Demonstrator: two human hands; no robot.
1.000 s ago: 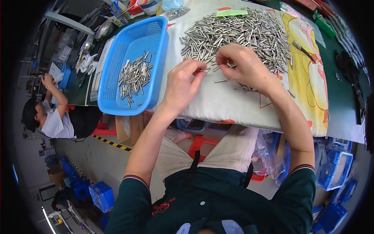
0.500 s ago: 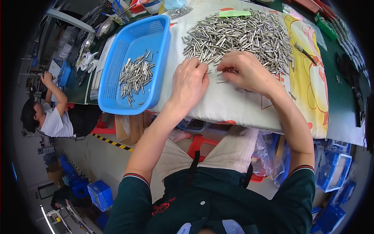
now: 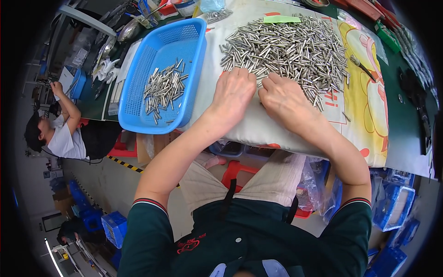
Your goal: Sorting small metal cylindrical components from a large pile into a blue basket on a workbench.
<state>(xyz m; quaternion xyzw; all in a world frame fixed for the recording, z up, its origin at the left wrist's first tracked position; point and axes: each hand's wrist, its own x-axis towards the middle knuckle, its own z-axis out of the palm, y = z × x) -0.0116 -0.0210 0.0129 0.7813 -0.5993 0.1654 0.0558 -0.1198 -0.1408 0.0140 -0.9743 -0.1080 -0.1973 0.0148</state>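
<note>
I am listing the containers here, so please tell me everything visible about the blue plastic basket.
The blue rectangular plastic basket has perforated mesh walls and a rolled rim. It sits flat on the table beside the white cloth, to the left of both hands, touched by neither. A loose heap of short silver metal pins lies on its floor.

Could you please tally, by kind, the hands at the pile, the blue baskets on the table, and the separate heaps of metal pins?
Hands at the pile: 2, the left hand and the right hand
Blue basket: 1
Heaps of metal pins: 2, the big pile on the cloth and the small heap in the basket
Total: 5
</note>
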